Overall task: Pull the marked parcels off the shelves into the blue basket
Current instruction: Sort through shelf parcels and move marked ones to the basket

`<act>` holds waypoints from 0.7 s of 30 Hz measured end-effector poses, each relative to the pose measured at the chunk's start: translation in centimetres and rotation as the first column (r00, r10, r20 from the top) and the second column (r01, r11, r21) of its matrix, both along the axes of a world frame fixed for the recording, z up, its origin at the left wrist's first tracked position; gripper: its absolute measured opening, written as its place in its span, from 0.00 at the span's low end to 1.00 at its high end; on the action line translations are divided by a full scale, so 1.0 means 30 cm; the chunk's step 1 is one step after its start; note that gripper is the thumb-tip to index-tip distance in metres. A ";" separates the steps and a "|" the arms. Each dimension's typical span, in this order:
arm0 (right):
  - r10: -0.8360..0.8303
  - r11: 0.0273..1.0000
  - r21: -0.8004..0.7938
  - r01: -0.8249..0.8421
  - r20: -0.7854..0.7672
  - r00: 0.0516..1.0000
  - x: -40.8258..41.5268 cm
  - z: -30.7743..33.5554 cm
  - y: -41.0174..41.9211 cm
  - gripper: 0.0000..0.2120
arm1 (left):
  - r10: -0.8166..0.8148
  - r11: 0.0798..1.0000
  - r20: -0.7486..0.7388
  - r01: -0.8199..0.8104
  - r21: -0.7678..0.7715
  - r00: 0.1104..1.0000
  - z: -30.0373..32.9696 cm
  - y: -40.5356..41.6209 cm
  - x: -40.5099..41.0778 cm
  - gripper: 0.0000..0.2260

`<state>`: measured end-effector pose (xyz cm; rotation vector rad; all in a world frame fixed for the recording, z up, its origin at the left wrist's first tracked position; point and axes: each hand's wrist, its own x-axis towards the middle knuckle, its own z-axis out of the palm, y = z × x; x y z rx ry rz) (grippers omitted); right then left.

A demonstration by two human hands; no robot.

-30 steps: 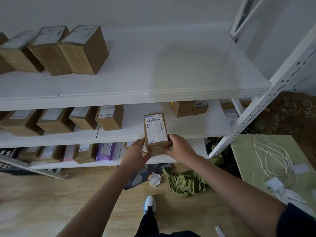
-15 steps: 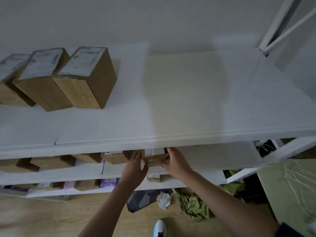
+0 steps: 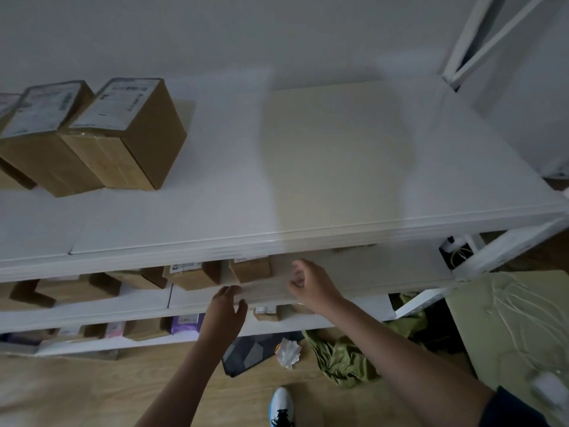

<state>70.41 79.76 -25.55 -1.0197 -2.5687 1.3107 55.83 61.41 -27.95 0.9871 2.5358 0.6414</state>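
Both hands, left hand (image 3: 228,312) and right hand (image 3: 311,285), loose and holding nothing, before white shelves (image 3: 277,238) over wood floor (image 3: 92,392)

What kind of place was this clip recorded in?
Probably a small parcel storeroom set up in an ordinary room: white metal shelving holds rows of labelled cardboard parcels, while the wooden floor has a crumpled green cloth lying on it.

Brown parcels (image 3: 123,143) — white shelves (image 3: 308,180)
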 end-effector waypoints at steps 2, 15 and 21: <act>0.003 1.000 0.004 -0.003 0.022 1.000 0.086 0.003 0.020 0.25 | -0.006 1.000 0.000 0.006 -0.012 1.000 -0.005 0.005 0.065 0.14; -0.072 0.997 0.034 0.069 0.121 0.990 0.504 0.033 0.230 0.26 | -0.119 0.993 0.084 0.117 0.022 0.989 0.058 0.320 0.472 0.20; -0.101 0.994 0.053 0.095 0.144 0.984 0.426 0.034 0.352 0.26 | -0.153 0.988 0.050 0.151 0.031 0.987 0.063 0.440 0.410 0.22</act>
